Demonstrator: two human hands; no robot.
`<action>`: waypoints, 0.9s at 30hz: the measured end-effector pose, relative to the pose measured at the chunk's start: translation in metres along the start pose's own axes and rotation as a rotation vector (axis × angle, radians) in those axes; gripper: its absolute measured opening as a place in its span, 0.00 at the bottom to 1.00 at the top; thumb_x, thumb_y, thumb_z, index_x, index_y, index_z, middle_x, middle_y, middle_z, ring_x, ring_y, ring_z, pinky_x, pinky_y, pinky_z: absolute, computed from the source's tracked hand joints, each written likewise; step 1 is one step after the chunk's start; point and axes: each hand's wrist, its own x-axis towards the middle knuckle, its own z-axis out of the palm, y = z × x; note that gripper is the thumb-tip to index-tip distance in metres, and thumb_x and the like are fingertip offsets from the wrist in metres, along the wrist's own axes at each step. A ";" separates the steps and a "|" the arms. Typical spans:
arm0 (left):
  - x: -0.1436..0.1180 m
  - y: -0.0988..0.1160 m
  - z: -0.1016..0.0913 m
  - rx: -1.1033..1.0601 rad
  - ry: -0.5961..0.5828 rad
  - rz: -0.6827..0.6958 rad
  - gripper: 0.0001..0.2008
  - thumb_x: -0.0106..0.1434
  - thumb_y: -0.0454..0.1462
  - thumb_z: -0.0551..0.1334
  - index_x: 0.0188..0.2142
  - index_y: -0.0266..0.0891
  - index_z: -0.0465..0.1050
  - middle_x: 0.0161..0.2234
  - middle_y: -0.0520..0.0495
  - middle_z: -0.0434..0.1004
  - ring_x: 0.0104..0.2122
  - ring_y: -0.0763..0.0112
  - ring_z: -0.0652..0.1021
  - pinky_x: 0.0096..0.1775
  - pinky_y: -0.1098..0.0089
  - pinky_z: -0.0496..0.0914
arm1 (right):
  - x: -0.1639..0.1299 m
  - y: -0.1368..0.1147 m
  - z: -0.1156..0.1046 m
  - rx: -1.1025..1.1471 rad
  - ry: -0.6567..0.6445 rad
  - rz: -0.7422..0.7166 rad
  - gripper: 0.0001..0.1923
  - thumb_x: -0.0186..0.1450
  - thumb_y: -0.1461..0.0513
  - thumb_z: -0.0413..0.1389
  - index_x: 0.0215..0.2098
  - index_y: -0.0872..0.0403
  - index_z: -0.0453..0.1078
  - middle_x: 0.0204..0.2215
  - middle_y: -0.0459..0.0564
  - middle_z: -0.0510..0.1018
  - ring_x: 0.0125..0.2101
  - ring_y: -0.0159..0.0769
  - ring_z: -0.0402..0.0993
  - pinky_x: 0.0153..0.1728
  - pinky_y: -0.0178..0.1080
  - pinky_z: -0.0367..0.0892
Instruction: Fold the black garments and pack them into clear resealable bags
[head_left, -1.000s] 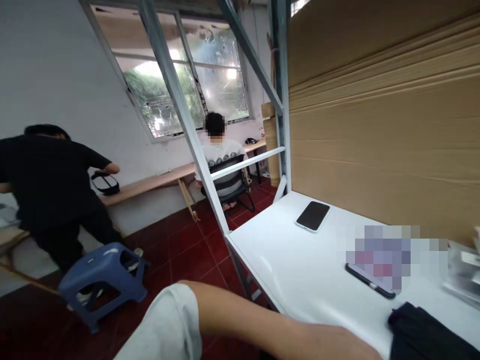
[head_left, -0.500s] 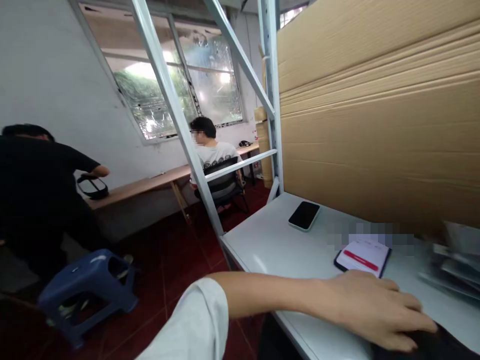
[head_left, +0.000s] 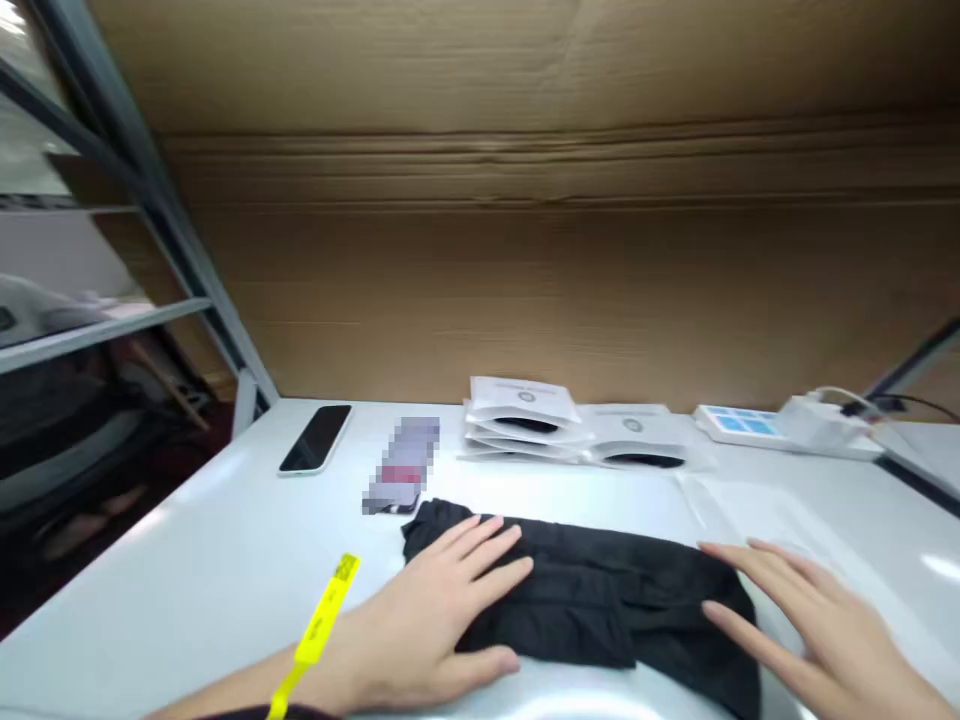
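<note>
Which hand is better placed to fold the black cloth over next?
Probably the left hand: it lies flat on the folded black fabric garment, fingers spread over its left end. The right hand only touches the garment's right edge, mostly resting on the white tabletop.

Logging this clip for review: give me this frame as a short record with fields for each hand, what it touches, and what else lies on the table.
left hand: open, palm flat on the left end of the black folded cloth
right hand: open, fingers spread at the cloth's right end
wrist: yellow band on the left wrist
surface: white table
behind cloth: dark phone; stack of clear packets; white device with blue keys
backdrop: cardboard wall
</note>
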 end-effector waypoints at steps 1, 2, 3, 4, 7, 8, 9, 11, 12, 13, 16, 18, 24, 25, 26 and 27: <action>0.009 0.003 -0.001 -0.001 0.023 0.012 0.32 0.67 0.46 0.59 0.67 0.48 0.53 0.68 0.46 0.51 0.67 0.54 0.56 0.64 0.51 0.58 | 0.001 -0.007 -0.007 -0.001 -0.018 0.054 0.26 0.59 0.41 0.53 0.47 0.43 0.77 0.44 0.55 0.81 0.50 0.57 0.74 0.46 0.57 0.71; 0.019 0.008 -0.002 -0.005 0.043 0.037 0.32 0.66 0.45 0.60 0.67 0.49 0.53 0.68 0.47 0.52 0.67 0.53 0.56 0.64 0.50 0.58 | 0.002 -0.014 -0.013 -0.003 -0.053 0.107 0.26 0.60 0.42 0.52 0.48 0.44 0.76 0.44 0.54 0.81 0.48 0.56 0.75 0.46 0.56 0.71; 0.029 0.013 0.000 -0.015 0.048 0.074 0.33 0.65 0.44 0.61 0.67 0.49 0.53 0.68 0.47 0.51 0.67 0.53 0.55 0.64 0.50 0.58 | 0.004 -0.020 -0.018 -0.005 -0.079 0.156 0.26 0.60 0.42 0.52 0.49 0.45 0.76 0.44 0.54 0.81 0.47 0.55 0.76 0.46 0.56 0.70; 0.040 0.018 0.002 -0.027 0.035 0.123 0.34 0.65 0.44 0.62 0.67 0.49 0.52 0.69 0.46 0.50 0.67 0.53 0.55 0.65 0.50 0.57 | 0.005 -0.025 -0.022 0.000 -0.103 0.200 0.26 0.60 0.44 0.52 0.50 0.45 0.75 0.43 0.55 0.81 0.45 0.54 0.76 0.47 0.55 0.69; 0.066 0.030 0.019 -0.061 -0.058 0.255 0.37 0.64 0.45 0.62 0.69 0.49 0.47 0.69 0.45 0.45 0.68 0.53 0.53 0.65 0.49 0.55 | 0.006 -0.034 -0.031 0.046 -0.195 0.316 0.28 0.63 0.46 0.50 0.55 0.48 0.71 0.39 0.54 0.81 0.41 0.50 0.76 0.48 0.53 0.66; 0.071 0.032 0.026 -0.063 -0.082 0.278 0.38 0.64 0.46 0.62 0.69 0.49 0.45 0.70 0.44 0.44 0.68 0.52 0.52 0.65 0.48 0.55 | 0.004 -0.036 -0.034 0.061 -0.230 0.349 0.28 0.64 0.46 0.49 0.56 0.49 0.70 0.38 0.54 0.81 0.40 0.50 0.75 0.48 0.52 0.66; 0.076 0.033 0.033 -0.061 -0.096 0.288 0.39 0.64 0.47 0.62 0.69 0.50 0.44 0.70 0.44 0.42 0.68 0.51 0.52 0.65 0.47 0.54 | 0.003 -0.037 -0.035 0.073 -0.259 0.373 0.28 0.64 0.47 0.48 0.58 0.50 0.68 0.37 0.53 0.80 0.40 0.49 0.75 0.48 0.52 0.65; 0.080 0.032 0.044 -0.052 -0.086 0.292 0.40 0.64 0.48 0.62 0.69 0.50 0.44 0.70 0.45 0.41 0.68 0.50 0.51 0.65 0.46 0.55 | 0.000 -0.038 -0.036 0.080 -0.289 0.407 0.29 0.66 0.47 0.48 0.60 0.51 0.66 0.34 0.52 0.80 0.39 0.49 0.74 0.49 0.53 0.63; 0.080 0.031 0.048 -0.046 -0.073 0.292 0.39 0.64 0.48 0.62 0.69 0.51 0.43 0.70 0.45 0.41 0.68 0.50 0.52 0.65 0.46 0.55 | -0.001 -0.040 -0.035 0.085 -0.283 0.418 0.29 0.66 0.48 0.49 0.60 0.51 0.66 0.33 0.51 0.79 0.38 0.49 0.74 0.48 0.52 0.63; 0.081 0.030 0.051 -0.039 -0.058 0.295 0.38 0.65 0.49 0.61 0.69 0.51 0.43 0.70 0.46 0.41 0.68 0.50 0.52 0.64 0.46 0.56 | -0.002 -0.041 -0.034 0.099 -0.266 0.423 0.29 0.66 0.48 0.49 0.60 0.52 0.65 0.32 0.51 0.79 0.37 0.48 0.73 0.47 0.51 0.63; 0.084 0.028 0.055 -0.010 -0.033 0.298 0.37 0.66 0.49 0.59 0.69 0.53 0.43 0.70 0.47 0.43 0.67 0.50 0.54 0.64 0.47 0.58 | 0.001 -0.047 -0.024 0.172 -0.182 0.412 0.30 0.65 0.50 0.52 0.62 0.55 0.63 0.29 0.49 0.78 0.33 0.45 0.74 0.40 0.46 0.66; 0.088 0.029 0.057 0.010 -0.031 0.287 0.37 0.66 0.49 0.60 0.69 0.53 0.44 0.69 0.46 0.44 0.67 0.49 0.55 0.63 0.46 0.58 | 0.007 -0.050 -0.015 0.197 -0.110 0.396 0.31 0.65 0.53 0.53 0.64 0.57 0.61 0.28 0.48 0.77 0.31 0.43 0.74 0.37 0.43 0.67; 0.098 0.029 0.065 0.013 0.012 0.266 0.32 0.68 0.49 0.56 0.68 0.50 0.49 0.69 0.44 0.48 0.67 0.48 0.54 0.63 0.44 0.58 | 0.030 -0.061 0.002 0.185 0.034 0.349 0.32 0.62 0.66 0.52 0.64 0.59 0.58 0.30 0.49 0.75 0.32 0.40 0.72 0.38 0.43 0.68; 0.098 0.029 0.066 0.014 0.035 0.269 0.32 0.68 0.49 0.56 0.68 0.50 0.50 0.69 0.44 0.49 0.67 0.49 0.55 0.63 0.45 0.58 | 0.033 -0.066 0.001 0.190 0.053 0.331 0.31 0.62 0.66 0.51 0.64 0.58 0.58 0.31 0.49 0.75 0.33 0.40 0.72 0.39 0.43 0.68; 0.098 0.029 0.066 0.021 0.059 0.273 0.32 0.68 0.49 0.57 0.68 0.49 0.51 0.69 0.43 0.50 0.67 0.49 0.56 0.63 0.46 0.59 | 0.035 -0.072 0.000 0.196 0.071 0.313 0.30 0.62 0.67 0.51 0.63 0.57 0.60 0.33 0.50 0.75 0.34 0.40 0.73 0.40 0.43 0.68; 0.098 0.029 0.066 0.034 0.087 0.281 0.32 0.67 0.48 0.58 0.67 0.48 0.52 0.68 0.43 0.51 0.66 0.49 0.57 0.63 0.46 0.60 | 0.037 -0.079 -0.002 0.203 0.086 0.284 0.29 0.62 0.68 0.50 0.62 0.56 0.61 0.34 0.50 0.75 0.36 0.39 0.73 0.42 0.42 0.69</action>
